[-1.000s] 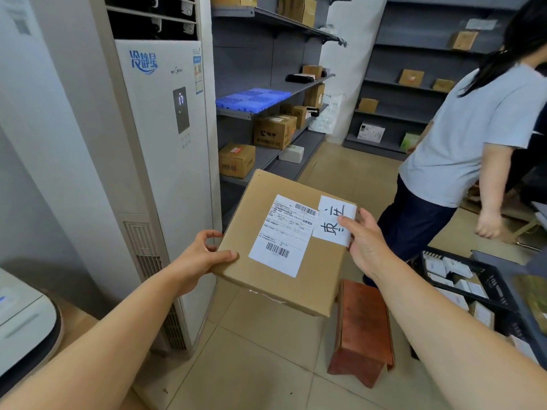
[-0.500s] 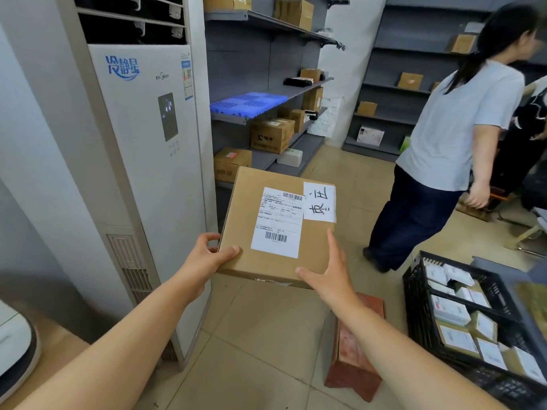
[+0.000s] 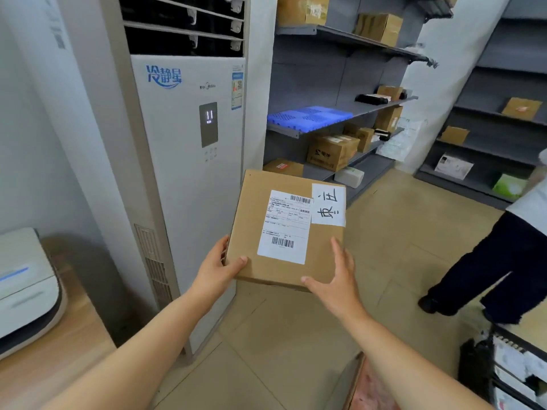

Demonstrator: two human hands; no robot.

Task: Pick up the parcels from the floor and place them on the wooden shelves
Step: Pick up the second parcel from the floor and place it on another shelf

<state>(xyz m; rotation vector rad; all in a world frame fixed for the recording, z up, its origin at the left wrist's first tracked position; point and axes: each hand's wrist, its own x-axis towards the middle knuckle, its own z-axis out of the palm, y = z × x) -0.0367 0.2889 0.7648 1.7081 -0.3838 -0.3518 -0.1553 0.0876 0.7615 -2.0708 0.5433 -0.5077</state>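
Observation:
I hold a flat brown cardboard parcel [image 3: 257, 232] in front of me at chest height, its top bearing a white shipping label and a handwritten white slip. My left hand [image 3: 217, 269] grips its near left corner, thumb on top. At the near right edge my right hand [image 3: 337, 279] supports the parcel, fingers spread along the side. Grey shelves [image 3: 328, 112] with several cardboard boxes and a blue mat stand ahead, beyond the parcel.
A tall white air conditioner [image 3: 183, 161] stands close on the left. A white machine [image 3: 26, 288] sits on a wooden counter at far left. Another person [image 3: 503, 261] stands at the right. A black crate [image 3: 515, 371] of small parcels and a red-brown stool [image 3: 367, 386] lie below right. More shelves [image 3: 488, 149] line the back wall.
My right hand slid from the parcel's far right corner down to its near right edge. The view has turned left and nearer the shelves, and the other person has shifted to the right edge.

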